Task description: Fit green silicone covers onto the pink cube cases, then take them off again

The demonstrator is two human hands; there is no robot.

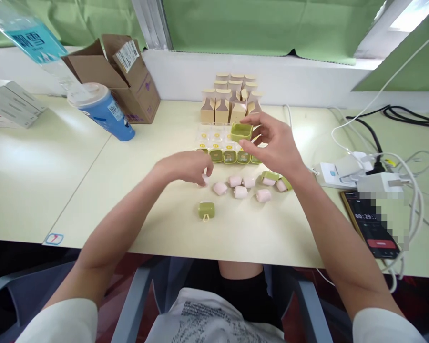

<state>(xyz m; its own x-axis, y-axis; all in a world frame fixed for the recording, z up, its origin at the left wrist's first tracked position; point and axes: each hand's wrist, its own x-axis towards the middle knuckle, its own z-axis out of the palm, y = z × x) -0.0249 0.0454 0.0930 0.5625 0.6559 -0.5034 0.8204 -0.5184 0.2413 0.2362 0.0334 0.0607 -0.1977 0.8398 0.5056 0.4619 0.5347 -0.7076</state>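
Observation:
My right hand [268, 138] pinches an olive-green hollow cover [241, 132] between thumb and fingers, its open side showing, raised above the table. My left hand [191, 166] points down with curled fingers at a small pale pink rounded block [205, 180]; the fingertips partly hide it and appear closed on it. Several more pale pink blocks [240, 192] lie loose between and below my hands. To their right, two blocks sit partly in green covers [270, 176]. Nearer me lies a green piece with a small loop [206, 210].
Behind my hands stand a row of green-edged pieces [229, 156], clear plastic trays with yellow stickers [216, 136] and several open cartons [222, 110]. A blue cup [109, 114] and cardboard box [139, 90] stand left. A power strip [338, 174], cables and a phone [370, 224] lie right.

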